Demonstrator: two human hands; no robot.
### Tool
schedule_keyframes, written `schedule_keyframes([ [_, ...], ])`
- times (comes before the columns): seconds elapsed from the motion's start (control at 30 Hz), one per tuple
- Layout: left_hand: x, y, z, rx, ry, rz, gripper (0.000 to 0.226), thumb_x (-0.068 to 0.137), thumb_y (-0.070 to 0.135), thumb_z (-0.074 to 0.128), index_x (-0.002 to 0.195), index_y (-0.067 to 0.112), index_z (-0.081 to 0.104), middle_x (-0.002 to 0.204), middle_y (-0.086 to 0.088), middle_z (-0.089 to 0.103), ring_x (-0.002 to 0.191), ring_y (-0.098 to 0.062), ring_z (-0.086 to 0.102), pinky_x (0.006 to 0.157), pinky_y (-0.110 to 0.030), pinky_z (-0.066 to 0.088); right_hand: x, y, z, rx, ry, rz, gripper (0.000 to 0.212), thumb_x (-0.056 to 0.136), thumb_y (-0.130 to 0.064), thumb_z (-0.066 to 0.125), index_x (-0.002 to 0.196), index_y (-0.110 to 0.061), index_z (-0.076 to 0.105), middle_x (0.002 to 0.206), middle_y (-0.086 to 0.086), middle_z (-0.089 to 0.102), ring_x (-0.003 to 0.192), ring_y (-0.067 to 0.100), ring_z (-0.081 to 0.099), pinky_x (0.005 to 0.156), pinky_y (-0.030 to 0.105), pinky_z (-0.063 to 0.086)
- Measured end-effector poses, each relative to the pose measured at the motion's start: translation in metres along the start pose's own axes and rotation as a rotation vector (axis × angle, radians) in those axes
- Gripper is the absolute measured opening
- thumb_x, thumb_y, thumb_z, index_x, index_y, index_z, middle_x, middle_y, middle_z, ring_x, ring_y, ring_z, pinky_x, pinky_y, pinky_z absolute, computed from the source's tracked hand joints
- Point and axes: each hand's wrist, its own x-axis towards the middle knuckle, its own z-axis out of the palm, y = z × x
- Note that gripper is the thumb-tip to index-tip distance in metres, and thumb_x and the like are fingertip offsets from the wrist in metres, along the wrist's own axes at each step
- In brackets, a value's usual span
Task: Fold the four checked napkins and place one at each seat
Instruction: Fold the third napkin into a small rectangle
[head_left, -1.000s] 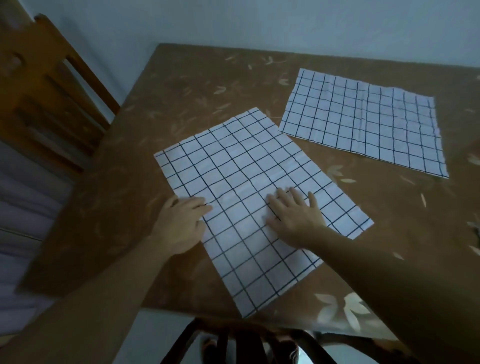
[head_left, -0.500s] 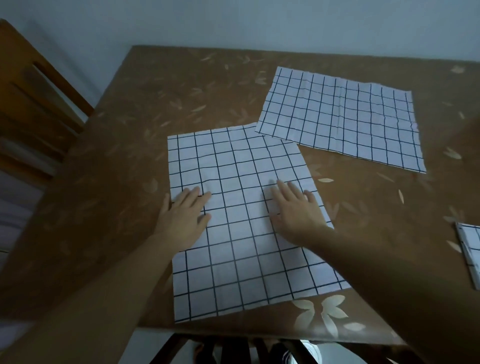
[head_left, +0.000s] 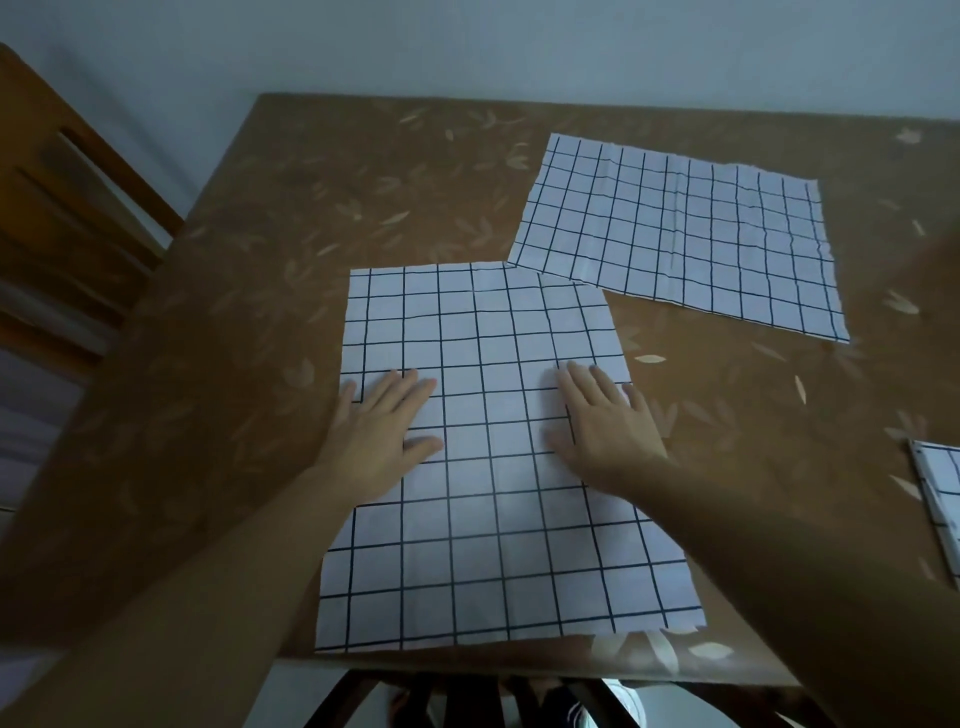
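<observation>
Broadly, the table, brown with a pale leaf pattern, carries three napkins in view; a fourth is not seen. A wooden chair stands at its left side and part of another shows under the near edge. The near napkin lies open and flat, square to the near edge, its far right corner meeting or just overlapping the far napkin; which, I cannot tell. That far one is also spread open, creased down the middle, not folded. At the right border a third napkin is cut off by the frame; its edge looks layered, so it may be folded, but this cannot be confirmed. The left hand rests palm down on the left side of the near napkin, fingers spread apart and flat, clamped on nothing. The right hand lies likewise on the right side, fingers apart, pressing the cloth, gripping nothing. In my judgement the task is at an early stage: this napkin appears laid out ready for a first fold, two at least remain unfolded, and no napkin can be confirmed as set at a seat.
</observation>
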Motion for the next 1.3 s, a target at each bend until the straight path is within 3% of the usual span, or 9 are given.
schedule_keyframes([
  [0.1,0.002,0.001,0.004,0.001,-0.071,-0.044,0.077,0.092,0.069,0.029,0.153,0.034,0.0,0.161,0.013,-0.009,0.148,-0.008,-0.011,0.117,-0.047,-0.009,-0.003,0.013,0.005,-0.028,-0.065,0.016,0.073,0.092,-0.065,0.025,0.152,-0.024,0.013,0.161,-0.009,0.008,0.148,0.019,0.008,0.115,0.051,0.013],
  [0.23,0.002,-0.005,0.008,0.003,-0.037,-0.069,0.087,0.082,0.08,0.025,0.153,0.036,0.003,0.161,0.017,-0.005,0.148,-0.005,-0.007,0.118,-0.048,-0.005,-0.005,0.022,0.001,-0.049,-0.06,-0.002,0.075,0.091,-0.069,0.025,0.153,-0.028,0.014,0.161,-0.011,0.009,0.148,0.016,0.009,0.114,0.046,0.014],
  [0.4,0.001,-0.005,0.009,-0.042,0.013,-0.081,0.085,0.081,0.08,0.031,0.152,0.038,0.013,0.16,0.019,0.005,0.147,-0.004,0.001,0.118,-0.048,-0.001,-0.001,0.022,-0.001,-0.006,-0.023,0.005,0.065,0.091,-0.066,0.033,0.147,-0.033,0.029,0.158,-0.014,0.022,0.145,0.014,0.02,0.11,0.044,0.019],
  [0.57,0.0,-0.008,0.013,-0.115,0.12,-0.074,0.093,0.068,0.085,0.014,0.147,0.04,0.031,0.157,0.018,0.023,0.146,-0.004,0.015,0.117,-0.045,0.003,-0.005,0.023,-0.002,0.058,0.113,-0.019,0.041,0.094,-0.05,0.047,0.13,-0.029,0.053,0.142,-0.014,0.049,0.131,0.015,0.043,0.104,0.042,0.024],
  [0.67,0.0,-0.009,0.016,-0.182,0.194,-0.067,0.078,0.076,0.08,0.033,0.14,0.036,0.047,0.151,0.014,0.038,0.142,-0.006,0.028,0.116,-0.045,0.009,-0.004,0.026,0.003,0.092,0.226,-0.023,0.023,0.093,-0.036,0.057,0.112,-0.027,0.066,0.126,-0.012,0.063,0.116,0.018,0.058,0.093,0.038,0.031],
  [0.77,0.003,-0.012,0.02,-0.228,0.302,-0.072,0.045,0.088,0.053,0.06,0.127,0.032,0.061,0.141,0.01,0.053,0.136,-0.009,0.04,0.112,-0.042,0.016,0.004,0.029,0.006,0.129,0.246,0.041,0.016,0.092,-0.035,0.058,0.098,-0.027,0.071,0.116,-0.013,0.068,0.107,0.018,0.06,0.086,0.036,0.031],
  [0.9,0.01,-0.011,0.022,-0.281,0.414,-0.101,0.021,0.088,0.033,0.068,0.108,0.029,0.074,0.123,0.006,0.067,0.124,-0.014,0.054,0.105,-0.045,0.032,0.01,0.029,0.007,0.2,0.282,0.084,0.012,0.089,-0.027,0.065,0.088,-0.023,0.076,0.111,-0.012,0.071,0.104,0.021,0.059,0.084,0.036,0.03],
  [1.07,0.013,-0.009,0.018,-0.285,0.428,-0.104,0.012,0.086,0.027,0.07,0.096,0.027,0.077,0.114,0.003,0.071,0.115,-0.019,0.061,0.097,-0.05,0.042,0.01,0.031,0.008,0.205,0.305,0.039,0.011,0.089,-0.021,0.063,0.085,-0.021,0.074,0.097,-0.009,0.072,0.094,0.021,0.06,0.076,0.031,0.025],
  [1.3,0.019,0.03,-0.009,-0.382,0.365,0.044,0.059,0.074,0.054,0.071,0.121,0.02,0.067,0.125,0.0,0.066,0.122,-0.02,0.055,0.105,-0.04,0.038,0.008,0.023,-0.025,0.255,0.43,-0.166,0.008,0.094,-0.021,0.06,0.094,-0.018,0.067,0.085,-0.006,0.071,0.077,0.017,0.064,0.078,0.031,0.036],
])
